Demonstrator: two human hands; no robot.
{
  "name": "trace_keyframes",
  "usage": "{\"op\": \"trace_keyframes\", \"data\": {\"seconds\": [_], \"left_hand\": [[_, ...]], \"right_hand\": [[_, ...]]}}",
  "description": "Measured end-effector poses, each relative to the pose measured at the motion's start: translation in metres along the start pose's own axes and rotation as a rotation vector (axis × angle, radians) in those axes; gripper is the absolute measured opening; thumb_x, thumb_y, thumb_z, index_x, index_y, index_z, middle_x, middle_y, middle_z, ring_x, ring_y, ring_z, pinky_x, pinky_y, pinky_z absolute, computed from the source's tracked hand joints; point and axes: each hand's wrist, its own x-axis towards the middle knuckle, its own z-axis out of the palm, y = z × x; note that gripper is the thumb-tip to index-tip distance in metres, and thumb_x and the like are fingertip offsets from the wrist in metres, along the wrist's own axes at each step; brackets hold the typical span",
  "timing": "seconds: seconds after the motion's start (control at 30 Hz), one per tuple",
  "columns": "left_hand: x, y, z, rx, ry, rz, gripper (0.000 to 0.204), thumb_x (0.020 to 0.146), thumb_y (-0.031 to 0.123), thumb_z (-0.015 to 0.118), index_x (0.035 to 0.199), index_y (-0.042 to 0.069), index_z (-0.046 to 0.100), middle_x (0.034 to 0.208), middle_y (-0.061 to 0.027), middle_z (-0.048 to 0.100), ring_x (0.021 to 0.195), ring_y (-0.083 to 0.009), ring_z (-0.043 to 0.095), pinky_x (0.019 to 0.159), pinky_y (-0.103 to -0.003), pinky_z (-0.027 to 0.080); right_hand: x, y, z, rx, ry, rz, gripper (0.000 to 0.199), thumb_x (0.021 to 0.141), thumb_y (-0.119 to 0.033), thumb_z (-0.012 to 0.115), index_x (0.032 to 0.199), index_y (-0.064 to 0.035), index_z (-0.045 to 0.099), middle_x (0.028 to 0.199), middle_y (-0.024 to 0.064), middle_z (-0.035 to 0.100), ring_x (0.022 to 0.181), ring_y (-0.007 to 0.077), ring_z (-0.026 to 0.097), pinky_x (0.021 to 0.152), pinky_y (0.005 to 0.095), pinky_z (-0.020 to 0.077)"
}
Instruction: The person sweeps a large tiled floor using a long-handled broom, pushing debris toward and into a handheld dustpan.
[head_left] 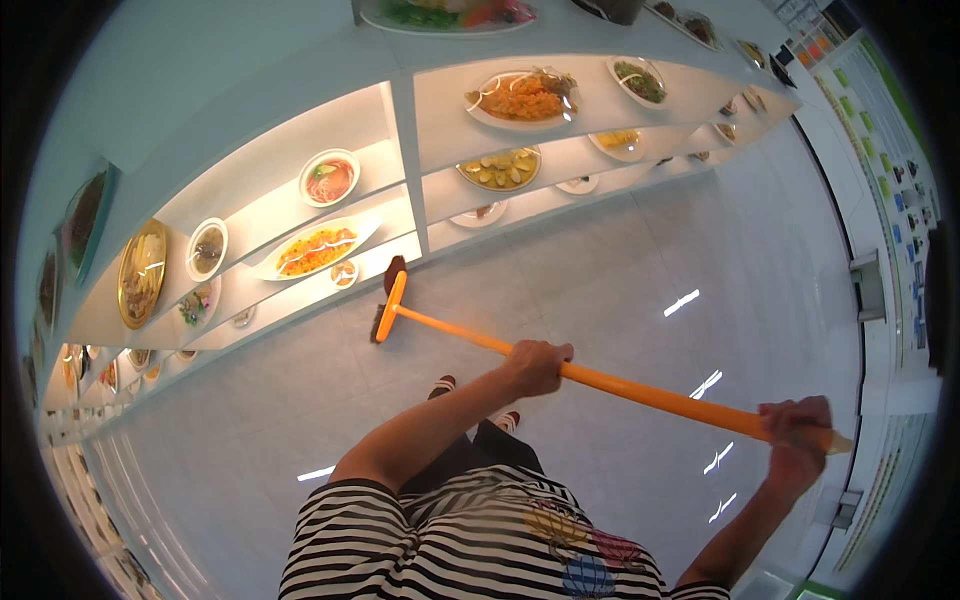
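Note:
An orange broom point(640, 393) slants across the view, its handle running from the right down to a broom head on the floor. My left hand point(538, 368) is closed around the middle of the handle. Near the handle's upper end, my right hand point(797, 430) wraps round it as well. The orange broom head point(391, 308) has dark bristles on its left side and stands close to the foot of the shelf. Just behind it lies a dark reddish-brown object point(395, 272), whose kind I cannot make out.
A lit white display shelf point(408, 150) curves along the left and far side, holding several dishes of food, including a bowl point(330, 178) and an oval plate point(315, 250). Grey shiny floor point(620, 290) spreads around my feet. A white wall with panels point(880, 170) stands at the right.

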Motion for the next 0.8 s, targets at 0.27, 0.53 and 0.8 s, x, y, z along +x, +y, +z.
{"op": "trace_keyframes", "data": {"seconds": [0.27, 0.53, 0.8], "left_hand": [[-0.069, 0.021, 0.008, 0.061, -0.168, -0.197, 0.017, 0.071, 0.01, 0.054, 0.088, 0.01, 0.052, 0.061, -0.0117, 0.058, 0.06, -0.033, 0.058, 0.055, -0.042, 0.044], [-0.174, -0.142, 0.047, 0.164, 0.277, -0.435, 0.016, 0.067, 0.006, 0.058, 0.083, 0.009, 0.055, 0.071, -0.0125, 0.058, 0.071, -0.032, 0.056, 0.062, -0.043, 0.043], [-0.086, -0.137, 0.063, 0.01, 0.278, -0.186, 0.02, 0.064, 0.0, 0.059, 0.08, 0.011, 0.059, 0.073, -0.0104, 0.059, 0.068, -0.0289, 0.058, 0.058, -0.037, 0.046]], "right_hand": [[-0.007, 0.01, -0.004, 0.193, -0.077, 0.096, 0.024, 0.061, -0.012, 0.062, 0.077, -0.004, 0.046, 0.055, 0.0088, 0.049, 0.052, 0.0224, 0.052, 0.065, 0.0385, 0.0458], [-0.034, 0.14, 0.116, 0.523, -0.525, 0.438, 0.021, 0.073, 0.001, 0.063, 0.093, -0.0003, 0.056, 0.085, 0.0108, 0.062, 0.08, 0.0182, 0.06, 0.086, 0.0354, 0.0448], [-0.041, 0.112, 0.084, 0.228, -0.209, 0.413, 0.02, 0.068, -0.006, 0.065, 0.084, 0.0001, 0.055, 0.072, 0.0104, 0.06, 0.076, 0.0214, 0.061, 0.085, 0.0414, 0.0446]]}}
